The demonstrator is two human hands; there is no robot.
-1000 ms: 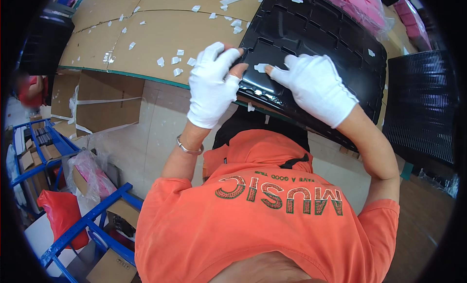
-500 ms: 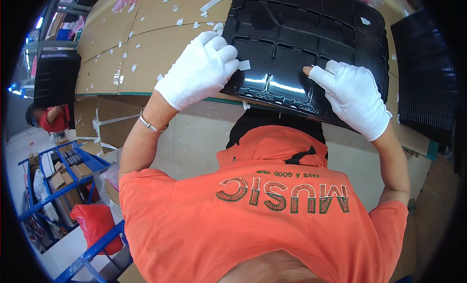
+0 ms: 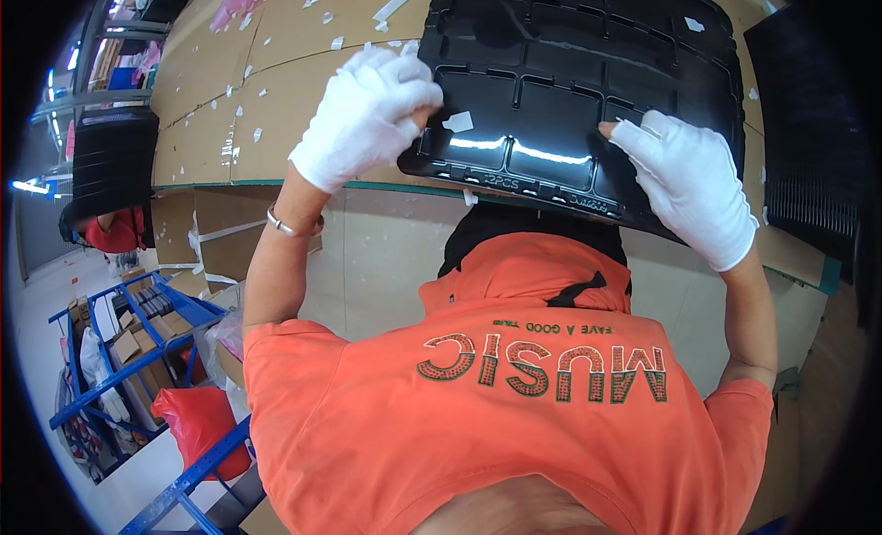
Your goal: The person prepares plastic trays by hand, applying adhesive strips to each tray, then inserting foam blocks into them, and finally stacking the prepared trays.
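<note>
A black moulded plastic tray with shallow rectangular compartments lies on the cardboard-covered bench in front of me. My left hand, in a white glove with a bare fingertip showing, is closed at the tray's left edge; whatever it may pinch is hidden. Just right of it, a small white piece rests on the tray, apart from the fingers. Over the tray's right part is my right hand, also white-gloved, its bare thumb tip on or just above the surface. Its other fingers are curled, and their contents cannot be made out.
White scraps litter the cardboard bench top. Stacked black trays stand at the right and more black trays at the left. Blue shelving and a red bag are at lower left, with another person's red sleeve farther back.
My left hand has moved slightly left, away from the white piece, which now lies free on the tray. My right hand keeps nearly the same place over the tray. The whole view has shifted slightly.
</note>
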